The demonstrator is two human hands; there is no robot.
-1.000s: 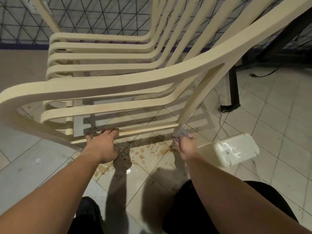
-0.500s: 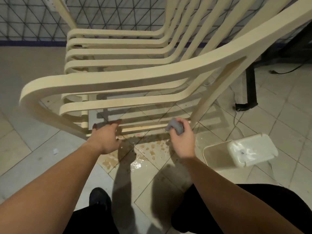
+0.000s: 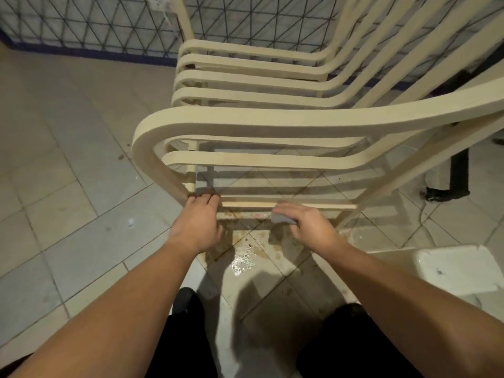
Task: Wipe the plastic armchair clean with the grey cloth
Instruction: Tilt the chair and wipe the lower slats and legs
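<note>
A cream plastic armchair [image 3: 272, 121] with slatted seat and back stands on the tiled floor, seen from its side. My left hand [image 3: 197, 222] grips the low side rail near the front leg. My right hand [image 3: 311, 225] is shut on the grey cloth [image 3: 282, 218] and presses it against the same low rail, a little to the right of the left hand. Only a small edge of the cloth shows under the fingers.
A wet, brown-stained patch [image 3: 245, 255] lies on the floor tiles below the rail. A white plastic tub [image 3: 452, 268] sits at the right. A black table leg [image 3: 458, 173] stands behind the chair, and a wall with a triangle pattern [image 3: 95, 23] runs along the back.
My right hand has slid the cloth leftward along the low rail, from the rear leg toward the middle. The view has shifted left, so the chair now appears further right. The left hand keeps its grip.
</note>
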